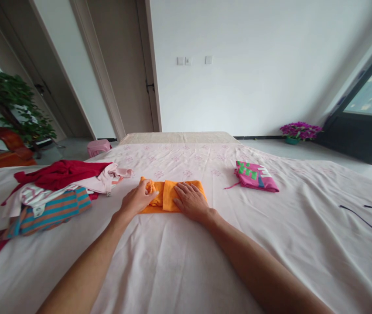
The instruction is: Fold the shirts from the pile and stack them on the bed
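An orange folded garment lies on the bed in front of me, its two ends turned in toward the middle. My left hand is closed on its bunched left end, fingers curled over the cloth and thumb along the near side. Flat on the right part of the garment rests my right hand, with its fingers stretched out. What kind of garment it is, I cannot tell. To the right sits a folded pink garment with green and white print and a loose cord.
A pile on the left holds a red garment and a striped blue-brown garment. The pale sheet is wrinkled. Dark cords lie at the right. Beyond the bed are a pink stool and purple flowers.
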Motion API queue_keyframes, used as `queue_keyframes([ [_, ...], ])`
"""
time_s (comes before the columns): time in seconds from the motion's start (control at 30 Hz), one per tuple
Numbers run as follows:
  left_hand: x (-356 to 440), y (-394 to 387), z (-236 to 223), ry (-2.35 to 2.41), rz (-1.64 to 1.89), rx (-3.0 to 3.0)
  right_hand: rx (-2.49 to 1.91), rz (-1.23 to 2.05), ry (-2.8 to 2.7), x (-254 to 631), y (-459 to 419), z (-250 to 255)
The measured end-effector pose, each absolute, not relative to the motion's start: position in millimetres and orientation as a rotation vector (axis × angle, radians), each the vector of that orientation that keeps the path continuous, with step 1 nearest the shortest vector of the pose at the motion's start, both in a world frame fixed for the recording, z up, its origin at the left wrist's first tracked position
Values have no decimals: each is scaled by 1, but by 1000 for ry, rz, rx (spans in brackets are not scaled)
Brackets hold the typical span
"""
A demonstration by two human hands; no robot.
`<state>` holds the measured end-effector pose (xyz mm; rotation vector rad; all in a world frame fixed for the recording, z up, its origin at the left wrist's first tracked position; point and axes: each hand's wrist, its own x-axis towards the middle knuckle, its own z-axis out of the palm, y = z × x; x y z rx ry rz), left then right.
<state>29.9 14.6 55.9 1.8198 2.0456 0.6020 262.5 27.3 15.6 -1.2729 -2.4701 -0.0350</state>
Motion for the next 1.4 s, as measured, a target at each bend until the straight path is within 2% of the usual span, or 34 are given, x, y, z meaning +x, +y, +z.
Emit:
queue_keyframes([
  [0.13, 4, 22, 57, 1615, 859, 1649, -1271, -34, -2466, 263, 28, 15],
  [0.3, -19, 32, 49, 1762, 1119, 1857, -1274, -28, -2470, 264, 26, 17],
  [0.53, 6, 34, 1, 1656, 773, 2456, -1283, -35, -2471, 263, 27, 16],
  [0.7, 1, 30, -5, 1565, 615, 2529, -1274, -38, -2463, 263, 27, 16],
  [0.93, -13, 12, 8, 1594, 578, 2612, -1273, -37, -2466, 263, 26, 17],
  [1.23, 17, 1, 8, 1865, 612, 2618, -1286, -29, -2481, 264, 26, 17],
  [1.4, 21, 2, 5, 1822, 679, 2604, -1277, -23, -2472, 264, 26, 16],
])
